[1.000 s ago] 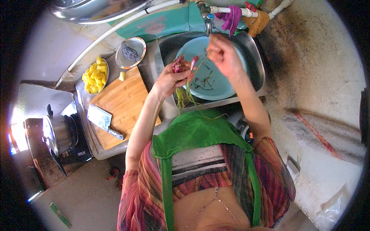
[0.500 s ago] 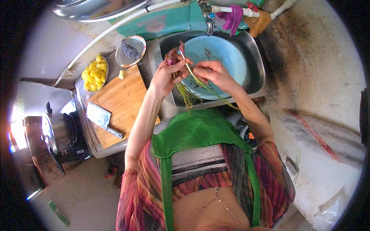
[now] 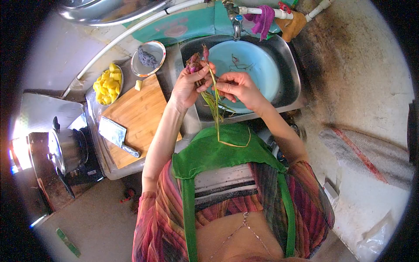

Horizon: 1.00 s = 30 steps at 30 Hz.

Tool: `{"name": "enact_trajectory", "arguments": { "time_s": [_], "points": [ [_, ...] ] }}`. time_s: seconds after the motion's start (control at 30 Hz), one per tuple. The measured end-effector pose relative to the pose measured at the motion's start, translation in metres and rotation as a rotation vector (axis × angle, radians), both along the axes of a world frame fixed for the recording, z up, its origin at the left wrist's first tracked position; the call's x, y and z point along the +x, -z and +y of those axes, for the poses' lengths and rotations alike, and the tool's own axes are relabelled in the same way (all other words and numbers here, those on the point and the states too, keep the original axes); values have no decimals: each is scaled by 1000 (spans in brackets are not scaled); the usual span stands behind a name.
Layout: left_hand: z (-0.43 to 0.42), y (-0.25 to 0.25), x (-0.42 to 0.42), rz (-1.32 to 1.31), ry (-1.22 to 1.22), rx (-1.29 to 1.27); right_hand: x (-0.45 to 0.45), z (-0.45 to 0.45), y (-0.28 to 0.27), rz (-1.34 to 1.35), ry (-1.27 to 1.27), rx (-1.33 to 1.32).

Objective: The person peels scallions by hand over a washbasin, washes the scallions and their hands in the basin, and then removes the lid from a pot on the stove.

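Note:
A bunch of purple-bulbed green onions is held in my left hand, at the left edge of the sink. One onion stalk stands apart from the bunch, bulb up, its long yellowish leaf hanging down over the green apron. My right hand pinches this stalk just beside my left fingers. Behind and below both hands is a light blue basin in the metal sink, with dark scraps and thin stems in it.
Left of the sink, a cleaver lies on a wooden cutting board. Beyond are a bowl of yellow chunks and a dish with a scrubber. A faucet overhangs the basin. A pot stands far left.
My right hand has come down from over the basin to the stalk beside my left hand. The long leaf has swung from the right to hang downward.

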<state>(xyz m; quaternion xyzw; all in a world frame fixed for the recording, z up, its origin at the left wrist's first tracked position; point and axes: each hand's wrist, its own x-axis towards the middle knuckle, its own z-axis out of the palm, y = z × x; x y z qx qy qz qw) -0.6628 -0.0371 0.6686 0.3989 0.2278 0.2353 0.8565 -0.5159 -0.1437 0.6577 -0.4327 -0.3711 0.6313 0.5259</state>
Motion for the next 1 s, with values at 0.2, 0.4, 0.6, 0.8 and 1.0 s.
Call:
{"name": "enact_trajectory", "arguments": {
  "time_s": [0.2, 0.4, 0.6, 0.8, 1.0],
  "points": [
    [0, -3, 4, 54, -46, -7, -3, 2, -5, -430, 121, 225],
    [0, -5, 6, 104, -75, 30, -4, 2, -12, -357, 129, 72],
    [-3, -6, 6, 115, -102, 76, -5, 0, -3, -400, 147, 145],
    [-5, -4, 10, 170, -99, 138, -2, 1, -8, -586, 122, 173],
    [-8, -7, 13, 228, -131, 241, -7, 1, -13, -475, 128, 130]
  ]
}}
